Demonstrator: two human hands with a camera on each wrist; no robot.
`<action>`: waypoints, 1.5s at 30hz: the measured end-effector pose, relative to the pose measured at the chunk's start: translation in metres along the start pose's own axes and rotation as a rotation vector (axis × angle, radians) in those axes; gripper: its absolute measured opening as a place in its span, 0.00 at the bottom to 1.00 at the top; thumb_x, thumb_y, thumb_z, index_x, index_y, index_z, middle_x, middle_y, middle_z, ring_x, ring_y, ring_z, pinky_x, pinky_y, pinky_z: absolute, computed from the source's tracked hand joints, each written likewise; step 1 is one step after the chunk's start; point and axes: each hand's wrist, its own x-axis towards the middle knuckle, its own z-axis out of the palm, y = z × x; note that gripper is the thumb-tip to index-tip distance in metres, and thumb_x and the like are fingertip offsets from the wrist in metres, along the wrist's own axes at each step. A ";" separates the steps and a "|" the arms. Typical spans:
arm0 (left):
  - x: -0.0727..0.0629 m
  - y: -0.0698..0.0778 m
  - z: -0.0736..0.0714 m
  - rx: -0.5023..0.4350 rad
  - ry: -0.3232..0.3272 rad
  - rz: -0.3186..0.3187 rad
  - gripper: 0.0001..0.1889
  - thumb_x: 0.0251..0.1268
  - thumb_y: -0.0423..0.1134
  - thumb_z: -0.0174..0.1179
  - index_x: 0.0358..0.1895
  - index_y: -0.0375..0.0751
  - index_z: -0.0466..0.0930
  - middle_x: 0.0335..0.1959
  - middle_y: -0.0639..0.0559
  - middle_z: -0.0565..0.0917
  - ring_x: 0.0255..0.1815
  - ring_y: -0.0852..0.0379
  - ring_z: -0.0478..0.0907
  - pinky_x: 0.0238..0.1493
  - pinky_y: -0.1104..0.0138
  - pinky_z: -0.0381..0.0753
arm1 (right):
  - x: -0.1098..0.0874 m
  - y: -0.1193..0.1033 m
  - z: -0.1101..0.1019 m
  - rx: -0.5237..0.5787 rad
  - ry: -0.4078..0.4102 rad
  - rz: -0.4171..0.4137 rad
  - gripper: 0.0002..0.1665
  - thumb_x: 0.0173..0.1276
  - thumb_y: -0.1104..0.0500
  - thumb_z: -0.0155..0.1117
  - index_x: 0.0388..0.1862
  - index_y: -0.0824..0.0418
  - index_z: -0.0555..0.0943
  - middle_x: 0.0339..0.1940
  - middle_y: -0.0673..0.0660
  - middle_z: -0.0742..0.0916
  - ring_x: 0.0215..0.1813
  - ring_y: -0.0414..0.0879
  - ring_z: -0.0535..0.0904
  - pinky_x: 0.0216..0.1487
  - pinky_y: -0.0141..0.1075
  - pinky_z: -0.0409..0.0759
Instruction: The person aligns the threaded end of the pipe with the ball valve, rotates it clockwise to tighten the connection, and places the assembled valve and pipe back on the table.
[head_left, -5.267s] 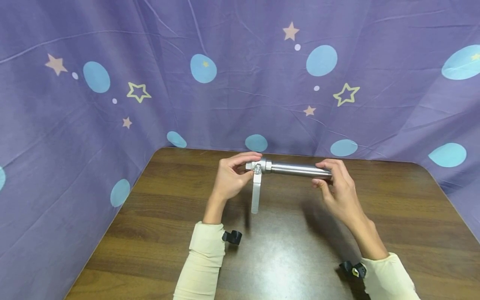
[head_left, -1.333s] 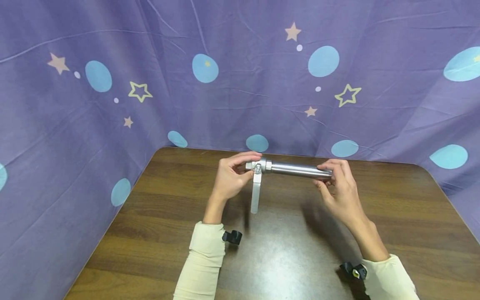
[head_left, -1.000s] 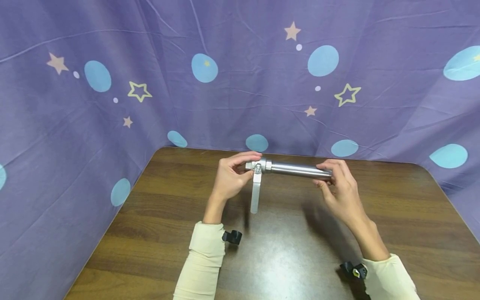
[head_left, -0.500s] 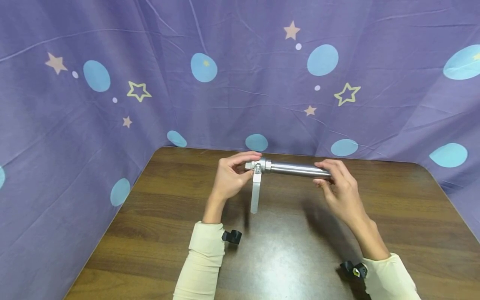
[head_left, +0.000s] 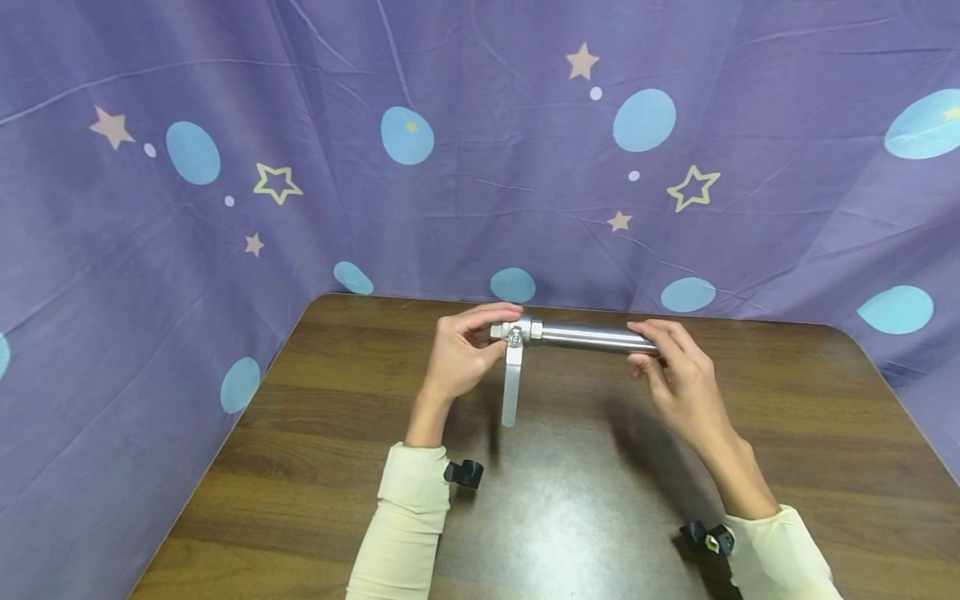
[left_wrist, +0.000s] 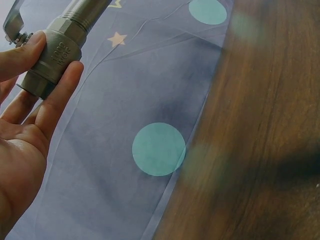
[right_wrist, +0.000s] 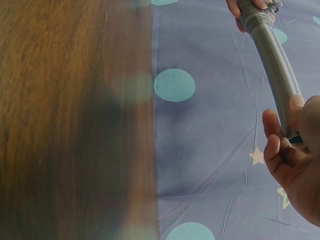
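Observation:
A metal ball valve (head_left: 517, 331) with a flat lever handle (head_left: 512, 392) is joined end to end with a shiny steel pipe (head_left: 592, 337), held level above the table. My left hand (head_left: 465, 354) pinches the valve body between thumb and fingers; the lever hangs toward me. In the left wrist view, raised lettering shows on the valve body (left_wrist: 59, 54). My right hand (head_left: 682, 379) grips the pipe's free right end, thumb below and fingers over the top. From the right wrist view, the pipe (right_wrist: 275, 65) runs up to the valve, its open end by my palm.
The brown wooden table (head_left: 337, 500) lies beneath both hands, with their shadows on it. A purple curtain (head_left: 480, 225) with stars and blue dots stands along the back and left edges. Black wrist mounts (head_left: 465, 474) sit at both cream sleeves (head_left: 405, 517).
My right hand's fingers have shifted slightly along and around the pipe, and its right end has dipped less than before. My left hand and the valve stay put.

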 end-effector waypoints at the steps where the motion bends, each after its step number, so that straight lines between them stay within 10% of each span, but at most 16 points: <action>1: 0.000 0.000 0.000 -0.002 0.000 0.000 0.20 0.49 0.11 0.60 0.49 0.19 0.87 0.55 0.25 0.88 0.58 0.64 0.87 0.55 0.72 0.91 | 0.000 0.000 0.000 -0.010 0.002 -0.001 0.27 0.65 0.75 0.73 0.63 0.68 0.84 0.54 0.65 0.87 0.41 0.26 0.80 0.46 0.12 0.79; 7: 0.000 -0.001 -0.001 -0.001 0.001 0.005 0.20 0.49 0.11 0.60 0.49 0.19 0.87 0.55 0.25 0.87 0.57 0.64 0.87 0.55 0.73 0.90 | 0.001 0.000 0.001 -0.039 0.014 -0.004 0.27 0.64 0.74 0.74 0.63 0.67 0.85 0.55 0.66 0.87 0.54 0.38 0.81 0.59 0.12 0.74; 13: 0.000 0.000 0.000 0.000 0.004 0.005 0.20 0.50 0.11 0.60 0.49 0.19 0.87 0.55 0.25 0.87 0.57 0.64 0.87 0.56 0.72 0.90 | 0.000 -0.002 0.003 -0.007 0.025 -0.002 0.34 0.59 0.75 0.78 0.66 0.68 0.81 0.62 0.70 0.81 0.59 0.39 0.76 0.50 0.13 0.77; 45: 0.000 -0.001 -0.001 -0.012 -0.005 0.000 0.19 0.51 0.11 0.61 0.49 0.18 0.87 0.56 0.24 0.87 0.58 0.64 0.87 0.56 0.70 0.91 | 0.002 -0.001 0.002 -0.013 0.029 -0.028 0.28 0.57 0.77 0.78 0.58 0.69 0.84 0.54 0.64 0.87 0.52 0.41 0.80 0.46 0.16 0.77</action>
